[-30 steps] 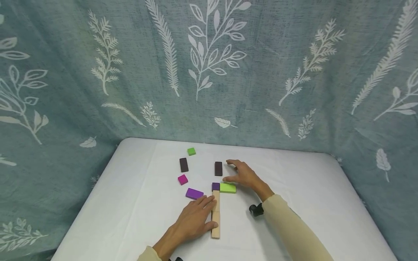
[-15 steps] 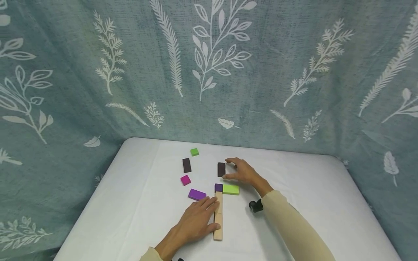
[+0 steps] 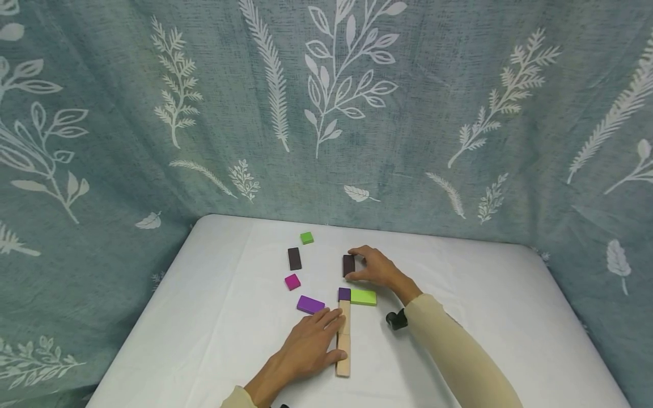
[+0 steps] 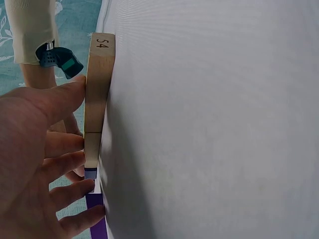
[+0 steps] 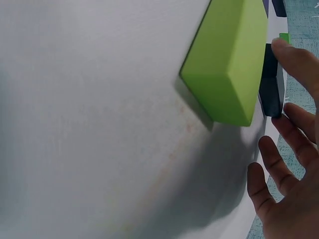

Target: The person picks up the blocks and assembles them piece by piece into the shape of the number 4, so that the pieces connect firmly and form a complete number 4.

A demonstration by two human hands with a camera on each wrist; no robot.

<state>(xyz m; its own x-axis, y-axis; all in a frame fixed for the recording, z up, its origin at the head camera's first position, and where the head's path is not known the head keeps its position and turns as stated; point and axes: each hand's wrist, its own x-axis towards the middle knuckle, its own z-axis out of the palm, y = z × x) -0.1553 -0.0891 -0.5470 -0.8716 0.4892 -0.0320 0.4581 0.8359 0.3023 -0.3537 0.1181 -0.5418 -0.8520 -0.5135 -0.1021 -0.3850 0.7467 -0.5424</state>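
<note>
Partly covered dark block [image 3: 348, 266], right hand [image 3: 376, 267] pinching (sleeve [image 3: 459, 354] cropped)

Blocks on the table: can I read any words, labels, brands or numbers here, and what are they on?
"54": printed sideways on the end of a wooden block, seen in the left wrist view.
That is the only text I can read. The green block and dark block show none, the wrist device has no readable lettering, and the curtain shows only leaves.
</note>
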